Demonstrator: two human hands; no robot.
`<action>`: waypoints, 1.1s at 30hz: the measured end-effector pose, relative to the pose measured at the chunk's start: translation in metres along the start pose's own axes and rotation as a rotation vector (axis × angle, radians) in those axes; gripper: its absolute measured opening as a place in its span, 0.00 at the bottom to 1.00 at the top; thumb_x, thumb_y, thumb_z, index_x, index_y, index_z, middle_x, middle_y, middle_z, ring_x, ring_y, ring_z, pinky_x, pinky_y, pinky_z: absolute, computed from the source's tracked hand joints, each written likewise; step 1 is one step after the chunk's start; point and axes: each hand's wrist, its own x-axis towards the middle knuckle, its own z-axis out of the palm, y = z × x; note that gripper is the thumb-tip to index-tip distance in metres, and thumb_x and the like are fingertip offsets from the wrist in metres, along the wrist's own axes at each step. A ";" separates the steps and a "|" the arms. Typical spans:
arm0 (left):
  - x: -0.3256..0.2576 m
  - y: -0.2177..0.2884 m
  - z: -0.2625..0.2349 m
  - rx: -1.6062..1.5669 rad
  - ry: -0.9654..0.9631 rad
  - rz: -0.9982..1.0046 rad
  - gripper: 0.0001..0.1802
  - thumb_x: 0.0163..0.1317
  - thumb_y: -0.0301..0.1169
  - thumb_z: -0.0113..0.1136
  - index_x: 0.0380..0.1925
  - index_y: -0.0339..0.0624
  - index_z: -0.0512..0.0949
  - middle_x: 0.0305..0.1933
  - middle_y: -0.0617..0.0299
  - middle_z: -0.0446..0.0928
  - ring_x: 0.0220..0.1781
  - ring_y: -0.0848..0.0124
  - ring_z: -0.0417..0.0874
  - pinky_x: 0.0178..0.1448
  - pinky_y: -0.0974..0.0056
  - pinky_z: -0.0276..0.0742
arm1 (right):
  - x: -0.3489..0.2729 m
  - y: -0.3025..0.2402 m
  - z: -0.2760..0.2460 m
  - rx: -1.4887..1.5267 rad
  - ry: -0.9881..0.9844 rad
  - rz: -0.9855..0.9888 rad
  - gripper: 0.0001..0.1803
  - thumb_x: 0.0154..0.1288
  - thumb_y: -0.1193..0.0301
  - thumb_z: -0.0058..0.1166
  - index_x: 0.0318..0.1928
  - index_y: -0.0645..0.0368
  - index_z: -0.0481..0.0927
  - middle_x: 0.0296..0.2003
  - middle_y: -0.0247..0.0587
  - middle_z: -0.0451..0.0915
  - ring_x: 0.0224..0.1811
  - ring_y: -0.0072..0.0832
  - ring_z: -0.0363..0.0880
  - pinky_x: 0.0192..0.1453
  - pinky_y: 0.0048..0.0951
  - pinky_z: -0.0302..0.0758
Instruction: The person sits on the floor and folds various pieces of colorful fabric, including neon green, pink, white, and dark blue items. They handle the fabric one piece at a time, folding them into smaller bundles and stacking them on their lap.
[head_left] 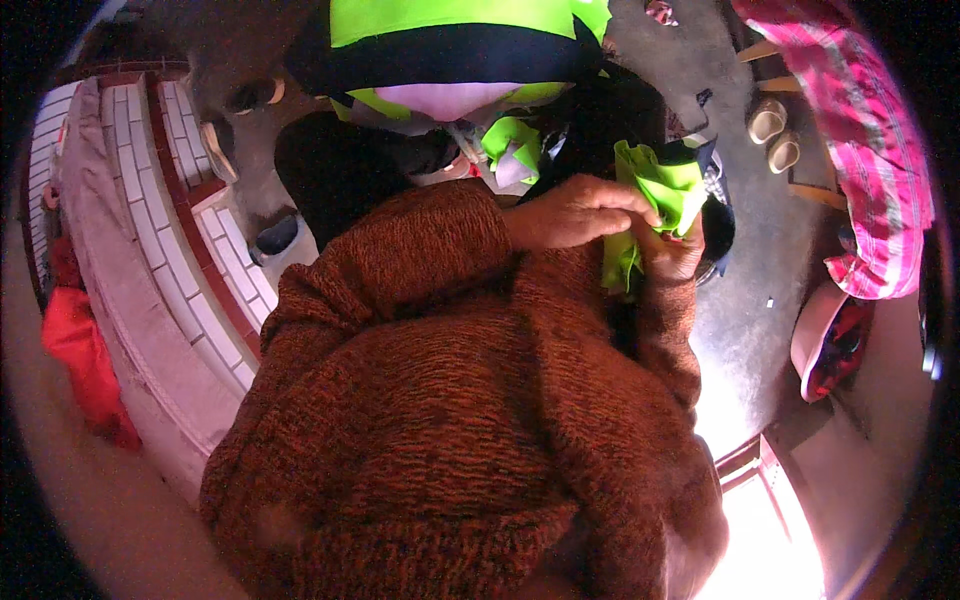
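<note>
A bunched piece of lime-green fabric (675, 188) with dark edging is held up right of my lap. My right hand (672, 256) grips it from below, fingers curled round its folds. My left hand (575, 212) reaches across from the left, its fingers closed at the fabric's near edge by the right fingertips. Whether a small tool sits between the fingers cannot be seen. Part of the cloth hangs below the left hand. Ahead lies a larger pile of lime-green and black fabric (450, 55) with a pale pink patch. A smaller green piece (512, 148) is between my dark-clothed legs.
A pink plaid cloth (865, 120) drapes over wooden furniture at the right. Beige clogs (768, 122) stand on the floor, and a pink basin (818, 335) is lower right. On the left are a white-tiled structure (150, 215), red cloth (85, 350) and a small bucket (280, 240).
</note>
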 end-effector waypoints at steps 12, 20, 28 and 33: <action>-0.050 -0.154 -0.067 0.745 0.466 -0.752 0.07 0.51 0.25 0.50 0.27 0.37 0.76 0.29 0.51 0.78 0.32 0.64 0.80 0.39 0.62 0.74 | 0.005 0.032 -0.027 -0.409 0.109 -0.175 0.18 0.48 0.79 0.58 0.43 0.65 0.75 0.43 0.44 0.75 0.43 0.32 0.74 0.49 0.30 0.71; -0.043 -0.190 -0.056 0.985 0.452 -1.007 0.07 0.50 0.25 0.50 0.28 0.37 0.76 0.29 0.51 0.78 0.32 0.64 0.80 0.39 0.62 0.74 | 0.031 0.005 -0.015 -1.088 -0.129 -0.236 0.21 0.53 0.57 0.51 0.40 0.60 0.79 0.35 0.43 0.79 0.37 0.37 0.78 0.47 0.36 0.73; -0.038 -0.203 -0.060 1.007 0.441 -1.071 0.07 0.50 0.26 0.51 0.28 0.37 0.76 0.29 0.51 0.78 0.32 0.64 0.80 0.39 0.62 0.74 | 0.038 0.011 -0.025 -1.180 -0.130 -0.094 0.20 0.52 0.57 0.51 0.40 0.60 0.79 0.35 0.43 0.79 0.37 0.38 0.77 0.47 0.36 0.73; -0.031 -0.213 -0.061 0.992 0.421 -1.073 0.07 0.50 0.26 0.51 0.28 0.37 0.76 0.29 0.50 0.78 0.32 0.63 0.80 0.39 0.61 0.74 | 0.025 0.004 -0.028 -1.262 -0.126 0.017 0.20 0.52 0.58 0.51 0.39 0.60 0.79 0.35 0.43 0.79 0.37 0.38 0.77 0.47 0.36 0.73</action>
